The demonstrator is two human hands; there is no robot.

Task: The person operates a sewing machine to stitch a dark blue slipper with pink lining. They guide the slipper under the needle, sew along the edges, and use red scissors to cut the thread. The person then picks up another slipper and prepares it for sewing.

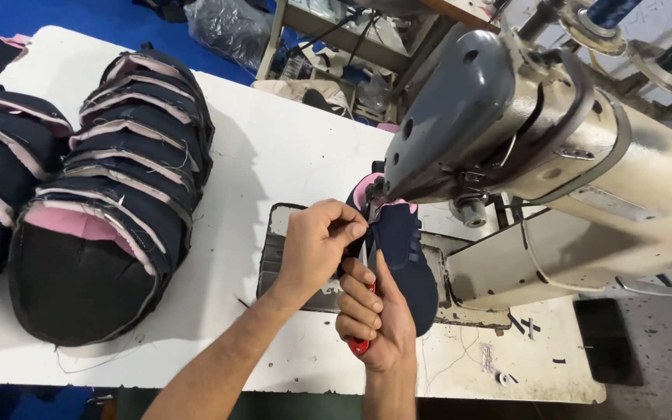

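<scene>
While the left hand [316, 245] pinches the edge of a navy shoe upper [406, 257], its fingers are curled shut, thumb and forefinger pressed together on the fabric just below the needle area of the sewing machine [507, 132]. This upper, with a pink lining showing at its top, lies on the machine's metal bed [281, 241], partly under the grey head, and hangs down past the bed's front edge.

Just beneath the left hand, the right hand [375, 315] has its fingers folded around a red-handled snip [361, 342]; the short blades poke up between the two hands and touch or nearly touch the upper's edge, though the exact contact point is too small to tell. Both hands are touching each other at the knuckles.

On the white table [274, 140], well apart to the left, sits a stack of uppers [118, 194], dark with pink and pale trim, nested one inside another. A second stack [1, 179] lies just beside it at the picture's left edge. Loose thread ends trail from the nearer stack onto the tabletop.

Beyond the table, a blue floor [40, 15] shows at the top left, with a clear plastic bag [231, 27] resting near a wooden frame
</scene>
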